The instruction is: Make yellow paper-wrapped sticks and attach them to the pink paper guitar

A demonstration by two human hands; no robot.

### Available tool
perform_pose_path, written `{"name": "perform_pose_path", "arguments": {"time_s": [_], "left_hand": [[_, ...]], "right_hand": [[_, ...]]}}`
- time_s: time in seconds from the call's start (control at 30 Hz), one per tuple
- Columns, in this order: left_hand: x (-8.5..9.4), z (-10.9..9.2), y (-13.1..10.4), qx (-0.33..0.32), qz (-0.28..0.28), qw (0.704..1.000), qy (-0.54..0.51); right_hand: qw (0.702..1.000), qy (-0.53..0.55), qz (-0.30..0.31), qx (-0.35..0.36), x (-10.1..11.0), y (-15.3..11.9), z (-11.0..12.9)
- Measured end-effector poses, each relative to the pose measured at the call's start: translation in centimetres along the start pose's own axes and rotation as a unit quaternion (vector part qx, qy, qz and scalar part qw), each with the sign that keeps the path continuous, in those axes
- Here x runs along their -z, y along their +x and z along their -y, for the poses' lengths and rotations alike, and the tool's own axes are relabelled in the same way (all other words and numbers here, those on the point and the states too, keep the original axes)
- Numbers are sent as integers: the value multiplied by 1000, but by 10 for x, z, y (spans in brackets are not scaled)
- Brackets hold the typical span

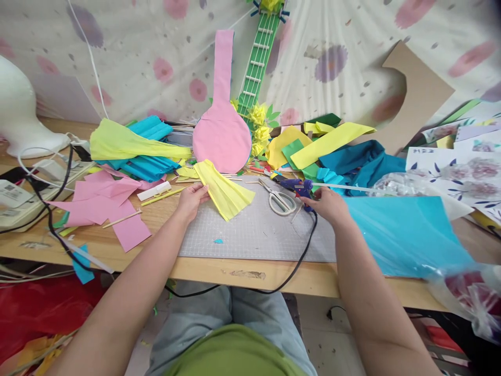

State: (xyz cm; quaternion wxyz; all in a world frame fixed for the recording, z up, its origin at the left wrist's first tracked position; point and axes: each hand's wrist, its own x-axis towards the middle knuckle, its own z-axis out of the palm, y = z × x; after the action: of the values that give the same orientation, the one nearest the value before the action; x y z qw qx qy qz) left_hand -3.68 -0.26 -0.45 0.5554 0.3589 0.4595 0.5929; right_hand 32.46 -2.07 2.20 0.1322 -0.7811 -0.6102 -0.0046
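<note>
Beside the scissors (pixel 282 202), the right hand (pixel 327 204) grips a glue gun (pixel 294 187); left of them, the left hand (pixel 192 201) pinches yellow paper (pixel 226 192).

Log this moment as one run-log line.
left hand: pinching yellow paper | right hand: fingers on blue glue gun | gray mat: scissors between hands | behind: pink long-necked piece, upright

A green top (pixel 235 352) over pale blue jeans (pixel 188 329), the forearms (pixel 136 271) bare of sleeves.
</note>
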Motion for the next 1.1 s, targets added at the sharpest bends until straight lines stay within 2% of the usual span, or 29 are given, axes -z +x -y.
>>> {"name": "perform_pose_path", "arguments": {"time_s": [0.13,0.23,0.3,0.43,0.5,0.6,0.77,0.93,1.1], "left_hand": [[-3,1,1,-5,-10,1000,-7],[-3,3,2,-14,-9,1000,-8],[-4,4,2,-22,-15,1000,-12],[-6,1,1,-21,-41,999,-20],[-7,-1,-1,-12,-55,998,-31],[-8,-3,-2,-1,-61,997,-52],[-6,-1,1,5,-63,996,-57],[-8,2,1,-4,-56,998,-24],[-9,3,-1,-7,-45,999,-12]], "right_hand": [[994,-59,92,-14,29,-21,15],[991,-9,125,57,35,-34,52],[983,60,117,132,29,-40,85],[942,181,99,265,0,-48,152],[931,186,99,299,-14,-50,177],[930,149,72,329,-30,-53,202],[931,49,27,359,-37,-55,215],[935,5,23,354,-41,-56,213],[917,-34,36,396,-43,-59,211]]}}
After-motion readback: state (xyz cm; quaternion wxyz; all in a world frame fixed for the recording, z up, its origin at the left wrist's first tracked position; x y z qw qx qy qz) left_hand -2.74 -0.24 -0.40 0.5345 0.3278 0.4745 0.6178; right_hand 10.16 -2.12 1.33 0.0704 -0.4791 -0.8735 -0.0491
